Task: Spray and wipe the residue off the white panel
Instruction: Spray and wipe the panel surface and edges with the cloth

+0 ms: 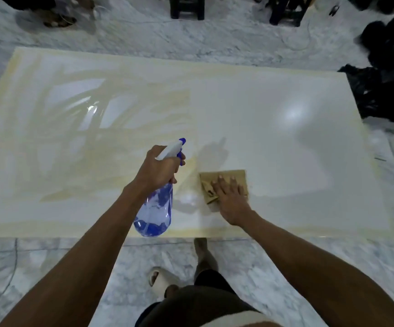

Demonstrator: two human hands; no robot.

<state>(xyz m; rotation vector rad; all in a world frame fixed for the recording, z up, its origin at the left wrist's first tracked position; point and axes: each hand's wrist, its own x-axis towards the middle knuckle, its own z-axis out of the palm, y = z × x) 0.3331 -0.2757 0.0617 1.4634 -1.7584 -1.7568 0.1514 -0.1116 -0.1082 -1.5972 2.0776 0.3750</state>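
Nearest, a foot in a pale sandal [159, 278] stands on the marble floor [49, 260] just short of the white panel [274, 142], which lies flat on that floor. The left hand [159, 168] is wrapped around the neck of a clear blue spray bottle [154, 208], held above the panel's near edge. Beside it the right hand [230, 197] lies flat, fingers spread, pressing a tan cloth [224, 179] on the panel. Yellowish residue [125, 109] streaks the panel's left half; beyond are black bags [389, 90]
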